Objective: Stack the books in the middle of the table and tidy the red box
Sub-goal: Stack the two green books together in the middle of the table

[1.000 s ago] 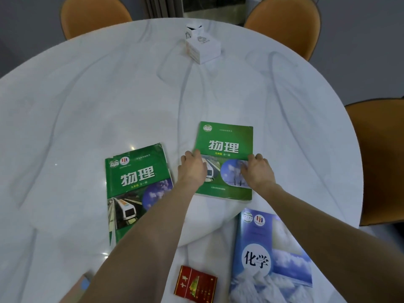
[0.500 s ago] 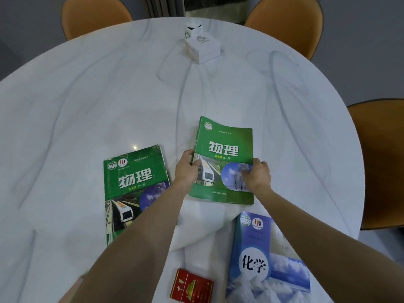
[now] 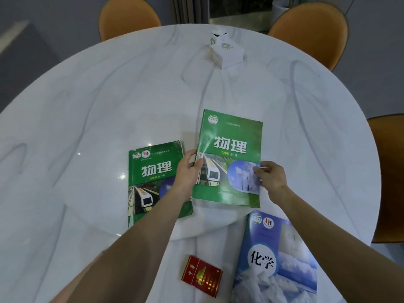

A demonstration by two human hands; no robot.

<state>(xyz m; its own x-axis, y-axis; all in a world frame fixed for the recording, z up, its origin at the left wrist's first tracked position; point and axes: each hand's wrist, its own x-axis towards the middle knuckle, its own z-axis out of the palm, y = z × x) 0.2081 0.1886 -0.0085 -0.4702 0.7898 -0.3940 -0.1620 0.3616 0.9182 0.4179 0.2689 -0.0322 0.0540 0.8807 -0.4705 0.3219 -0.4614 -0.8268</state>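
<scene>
white marble table [image 3: 109, 106], orange chairs [image 3: 310, 29]

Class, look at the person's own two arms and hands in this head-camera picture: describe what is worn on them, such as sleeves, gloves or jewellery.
Nothing is worn. The left hand and right hand are bare, without gloves, and no ring, watch or bracelet shows on the fingers or wrists. Both forearms are bare as far as the bottom edge of the picture, so no sleeve is visible.

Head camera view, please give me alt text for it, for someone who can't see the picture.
Two bare hands, left hand and right hand, grip the side edges of a green physics book over a round white marble table. A second green physics book lies left of it; a blue chemistry book and a red box lie nearer the camera.
</scene>
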